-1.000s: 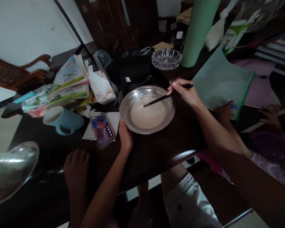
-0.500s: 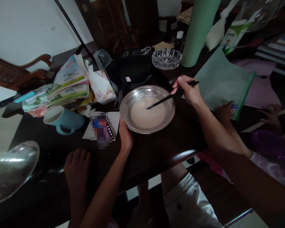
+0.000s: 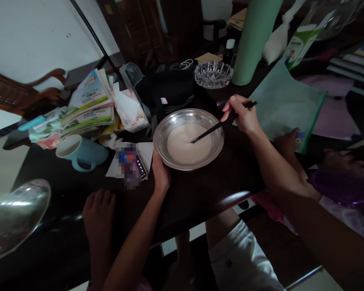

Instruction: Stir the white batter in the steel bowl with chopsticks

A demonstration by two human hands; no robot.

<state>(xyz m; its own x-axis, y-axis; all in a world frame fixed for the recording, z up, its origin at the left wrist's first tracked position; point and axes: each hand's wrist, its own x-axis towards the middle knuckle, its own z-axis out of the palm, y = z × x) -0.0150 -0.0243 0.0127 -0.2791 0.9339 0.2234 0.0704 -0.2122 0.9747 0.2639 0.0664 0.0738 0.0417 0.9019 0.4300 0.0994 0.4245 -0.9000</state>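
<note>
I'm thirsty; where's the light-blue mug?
In the head view, the light-blue mug sits left of the silver metal bowl, in front of the colourful booklets.

- From my remote seat I see a dark, glossy table (image 3: 206, 186); I read the clock from the metal bowl (image 3: 161, 137) standing on it.
- 9 o'clock: white paper (image 3: 147, 149) just beside the bowl, a blue mug (image 3: 91, 152) upright farther out.
- 10: piled booklets (image 3: 87, 109), a tissue pack (image 3: 133, 115) against them.
- 12: I make out a black bag (image 3: 171, 89).
- Between 12 and 1: a cut-glass dish (image 3: 214, 79).
- 1: a tall green cylinder (image 3: 255, 44).
- 2: a pale green pouch (image 3: 285, 101).
</note>
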